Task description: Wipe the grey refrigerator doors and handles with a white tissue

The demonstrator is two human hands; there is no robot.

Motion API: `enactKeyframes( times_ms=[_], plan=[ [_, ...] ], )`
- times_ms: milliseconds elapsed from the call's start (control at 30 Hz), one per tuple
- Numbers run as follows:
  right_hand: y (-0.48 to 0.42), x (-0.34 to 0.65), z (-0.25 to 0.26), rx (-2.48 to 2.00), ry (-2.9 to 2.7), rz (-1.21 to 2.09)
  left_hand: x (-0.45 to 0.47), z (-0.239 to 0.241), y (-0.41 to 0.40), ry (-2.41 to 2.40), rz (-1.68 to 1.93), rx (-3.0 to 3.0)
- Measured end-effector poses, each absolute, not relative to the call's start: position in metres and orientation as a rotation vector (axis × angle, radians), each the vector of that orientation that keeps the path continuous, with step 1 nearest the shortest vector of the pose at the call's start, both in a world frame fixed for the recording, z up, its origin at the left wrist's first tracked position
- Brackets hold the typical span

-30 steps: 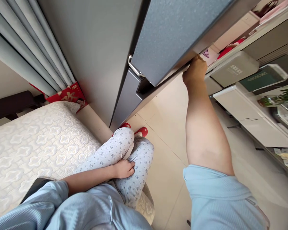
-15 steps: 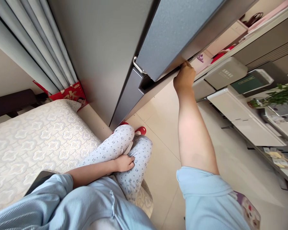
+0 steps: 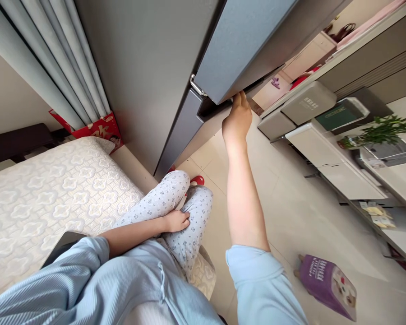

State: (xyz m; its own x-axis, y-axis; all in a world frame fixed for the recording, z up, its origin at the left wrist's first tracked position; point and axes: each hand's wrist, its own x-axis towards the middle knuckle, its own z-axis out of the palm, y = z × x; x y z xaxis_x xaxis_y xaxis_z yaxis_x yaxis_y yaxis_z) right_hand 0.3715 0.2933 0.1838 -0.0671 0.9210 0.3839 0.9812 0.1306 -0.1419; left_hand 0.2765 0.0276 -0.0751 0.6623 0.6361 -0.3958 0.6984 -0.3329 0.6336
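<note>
My right hand (image 3: 237, 123) curls narrowly around the lower edge of the tall grey door (image 3: 245, 47) at top centre, a stiff, heavy-looking slab best held there, while my left hand (image 3: 176, 221) lies open on my patterned pyjama knee (image 3: 198, 210).

**Open floor on the right, legs and bed on the left**

The right hand (image 3: 237, 121) touches the lower edge of the grey door (image 3: 243, 49), and the door's slab blocks the way up and toward the curtain (image 3: 54, 58). Wide room runs over the tiled floor (image 3: 291, 212), between the right arm (image 3: 242, 198) and the white cabinets (image 3: 338, 167). Only a purple bag (image 3: 328, 286) sits in that stretch, low and well away from the hand. The left hand (image 3: 176, 221) rests on the bent legs (image 3: 162, 194), which stand between it and the door. The bed (image 3: 54, 189) lies along its other side.
</note>
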Motion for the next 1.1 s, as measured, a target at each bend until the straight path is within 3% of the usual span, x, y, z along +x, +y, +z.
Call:
enactKeyframes(
  times_ms=[633, 1100],
  plan=[
    [0.189, 0.31, 0.16, -1.43, -2.012, -0.293, 0.272, -0.074, 0.023, 1.052, -0.073, 2.084],
    [0.25, 0.352, 0.165, -1.593, -2.034, -0.304, 0.269, -0.073, 0.024, 1.035, -0.082, 2.066]
  ],
)
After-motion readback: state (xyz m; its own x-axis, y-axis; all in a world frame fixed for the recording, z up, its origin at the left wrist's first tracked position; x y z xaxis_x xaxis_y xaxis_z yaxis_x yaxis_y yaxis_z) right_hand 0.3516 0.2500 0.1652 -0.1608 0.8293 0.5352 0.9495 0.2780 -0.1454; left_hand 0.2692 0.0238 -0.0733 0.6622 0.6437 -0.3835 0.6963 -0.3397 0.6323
